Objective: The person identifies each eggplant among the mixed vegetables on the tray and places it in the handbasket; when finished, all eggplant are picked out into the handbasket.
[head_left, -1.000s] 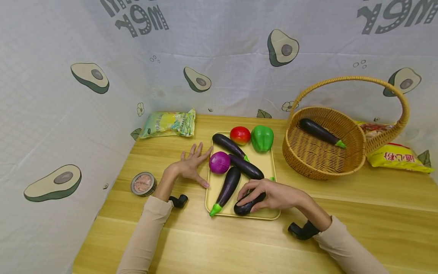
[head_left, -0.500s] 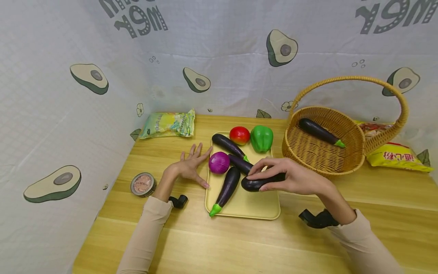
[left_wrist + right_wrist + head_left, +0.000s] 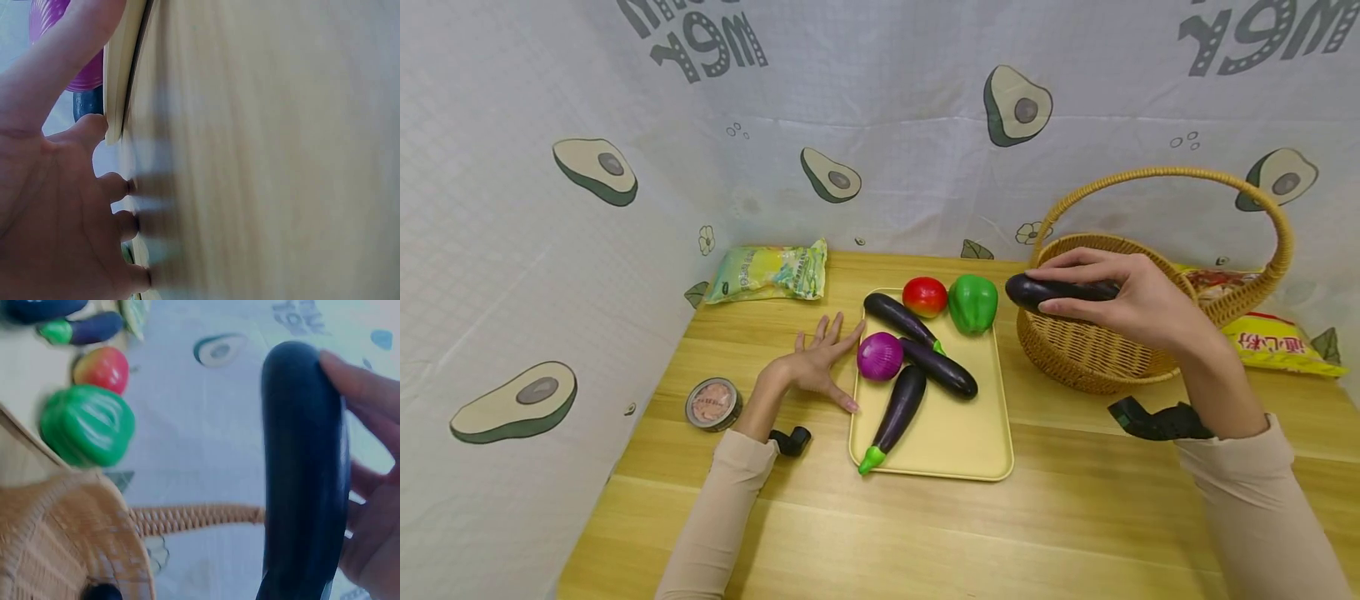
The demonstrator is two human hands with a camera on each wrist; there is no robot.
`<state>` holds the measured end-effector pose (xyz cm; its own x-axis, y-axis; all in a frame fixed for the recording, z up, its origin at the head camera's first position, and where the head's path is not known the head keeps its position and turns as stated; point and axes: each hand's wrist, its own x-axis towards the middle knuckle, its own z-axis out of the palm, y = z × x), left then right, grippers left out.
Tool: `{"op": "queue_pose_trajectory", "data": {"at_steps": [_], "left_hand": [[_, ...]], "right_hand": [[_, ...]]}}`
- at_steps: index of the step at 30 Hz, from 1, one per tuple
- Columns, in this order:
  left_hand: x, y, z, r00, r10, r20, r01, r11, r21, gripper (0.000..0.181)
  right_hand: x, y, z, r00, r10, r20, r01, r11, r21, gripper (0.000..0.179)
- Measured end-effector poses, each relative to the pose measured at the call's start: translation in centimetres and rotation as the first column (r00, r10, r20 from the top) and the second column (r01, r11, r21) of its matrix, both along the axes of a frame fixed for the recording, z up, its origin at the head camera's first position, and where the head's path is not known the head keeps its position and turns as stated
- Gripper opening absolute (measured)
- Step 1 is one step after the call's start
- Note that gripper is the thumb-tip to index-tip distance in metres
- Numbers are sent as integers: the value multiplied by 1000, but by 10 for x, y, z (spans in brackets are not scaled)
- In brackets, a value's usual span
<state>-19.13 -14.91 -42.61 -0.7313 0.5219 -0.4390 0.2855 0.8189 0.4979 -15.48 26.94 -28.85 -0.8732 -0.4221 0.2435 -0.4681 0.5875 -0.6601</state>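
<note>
Head view: your right hand point(image 3: 1138, 298), clamped round an eggplant point(image 3: 1066, 292), has carried it from the tray point(image 3: 958, 442) to over the basket's point(image 3: 1067, 358) rim, leaving three others behind, while your left hand point(image 3: 816, 367) rests, fingers apart, at the tray's edge.
</note>
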Motion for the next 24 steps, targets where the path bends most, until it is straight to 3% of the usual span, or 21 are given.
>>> {"op": "queue_pose_trajectory", "data": {"at_steps": [4,9,15,18,21,24], "left_hand": [[0,0,0,1000,0,-1,0,1000,1,135],[1,0,0,1000,2,-1,-2,1000,4,135],[0,0,0,1000,3,-1,-3,1000,7,135],[0,0,1,1000,2,1,-2,1000,7,135],[1,0,1,1000,2,1,-2,1000,7,135],[1,0,1,1000,1,-1,-1,1000,3,136]], "right_hand": [[-11,14,4,988,-133,81,130,991,38,36],[-28,32,0,951,-251,182,227,964,142,45],[-56,53,-9,865,-318,389,281,948,149,60],[-66,60,-16,826,-347,445,326,937,125,61],[-75,65,-24,819,-365,443,349,929,120,57],[-83,67,-35,826,-385,412,369,922,122,49]]}}
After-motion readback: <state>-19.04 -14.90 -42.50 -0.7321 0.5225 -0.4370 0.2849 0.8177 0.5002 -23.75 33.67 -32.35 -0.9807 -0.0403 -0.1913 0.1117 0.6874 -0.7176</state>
